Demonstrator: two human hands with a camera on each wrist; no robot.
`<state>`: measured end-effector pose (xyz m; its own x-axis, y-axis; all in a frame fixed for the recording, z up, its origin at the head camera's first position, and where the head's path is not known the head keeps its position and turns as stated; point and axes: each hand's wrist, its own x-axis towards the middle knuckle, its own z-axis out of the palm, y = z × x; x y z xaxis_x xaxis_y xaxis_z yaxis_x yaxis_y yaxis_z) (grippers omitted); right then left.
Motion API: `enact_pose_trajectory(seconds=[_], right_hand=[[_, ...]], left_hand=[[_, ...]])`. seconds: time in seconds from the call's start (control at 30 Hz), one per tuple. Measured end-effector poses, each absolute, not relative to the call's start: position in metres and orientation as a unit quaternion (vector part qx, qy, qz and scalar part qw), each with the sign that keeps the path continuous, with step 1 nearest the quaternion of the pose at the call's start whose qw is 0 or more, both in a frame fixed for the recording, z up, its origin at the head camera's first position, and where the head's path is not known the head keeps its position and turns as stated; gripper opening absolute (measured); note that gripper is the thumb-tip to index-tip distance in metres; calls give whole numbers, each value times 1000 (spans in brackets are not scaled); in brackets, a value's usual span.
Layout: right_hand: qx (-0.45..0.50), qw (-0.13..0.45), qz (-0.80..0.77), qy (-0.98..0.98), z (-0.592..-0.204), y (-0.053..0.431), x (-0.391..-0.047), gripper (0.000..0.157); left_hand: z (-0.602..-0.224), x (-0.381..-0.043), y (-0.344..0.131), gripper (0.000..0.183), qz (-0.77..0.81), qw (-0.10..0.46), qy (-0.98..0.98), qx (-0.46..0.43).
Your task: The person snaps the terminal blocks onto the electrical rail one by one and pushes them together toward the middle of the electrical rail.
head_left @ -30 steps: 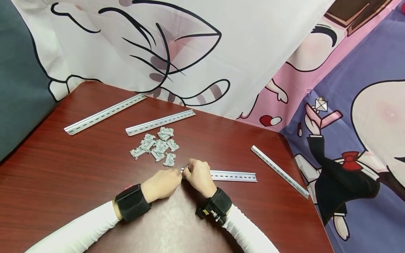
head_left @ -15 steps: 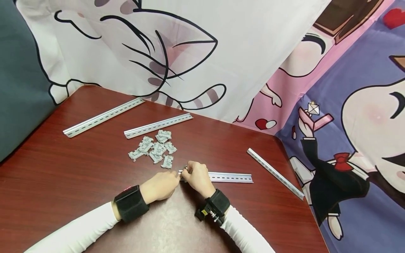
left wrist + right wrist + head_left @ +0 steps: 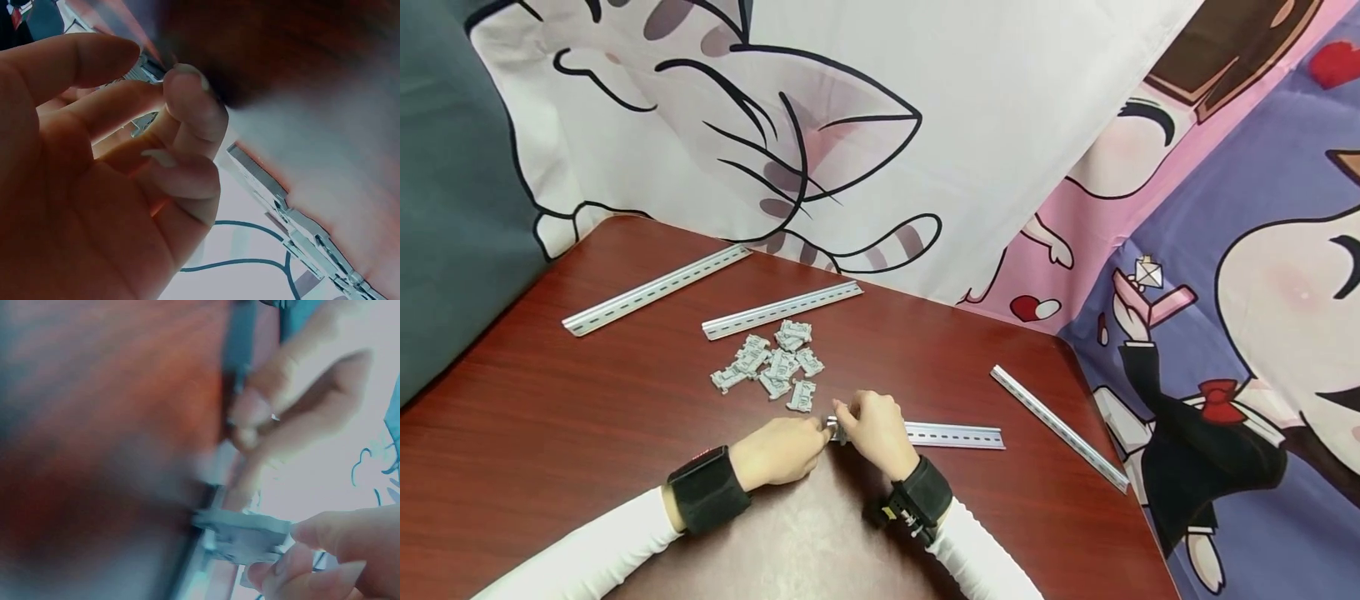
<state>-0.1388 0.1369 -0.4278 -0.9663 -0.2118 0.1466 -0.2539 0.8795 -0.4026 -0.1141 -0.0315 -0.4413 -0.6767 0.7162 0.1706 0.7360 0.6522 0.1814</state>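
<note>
While the left hand (image 3: 780, 452) pinches the left end of a slotted metal strip (image 3: 955, 436), the right hand (image 3: 877, 429) pinches a grey clip (image 3: 244, 534) at it, apparently touching. Seating the clip looks to me like the step in hand; the next move calls for a firm press. Off right lies a second strip (image 3: 1060, 429); beyond the hands, loose clips (image 3: 781, 364), a third strip (image 3: 782, 311) and, farthest left, a fourth strip (image 3: 657, 291).

The right hand (image 3: 877, 429) hides part of the rail (image 3: 955, 435) beneath it; the right wrist view blurs the table (image 3: 94, 412); the head view crops both sleeves (image 3: 591, 542)
</note>
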Motion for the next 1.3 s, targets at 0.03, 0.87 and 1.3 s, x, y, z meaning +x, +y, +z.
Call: enact_pose_trajectory(seconds=[0.03,0.87,1.3], right_hand=[[119,51,210,-969,-425,136,-140,41],[222,-187,101,-952,-401,91,-193,47],[213,-141,73,-964,-410,80,-198,48]], left_hand=[[-441,-113,-32,9,-118,44,-907,-401],[-428,-85,-53,14,-81,113,-907,-398],[-428,-85,-55,14,-82,79,-914,-388]])
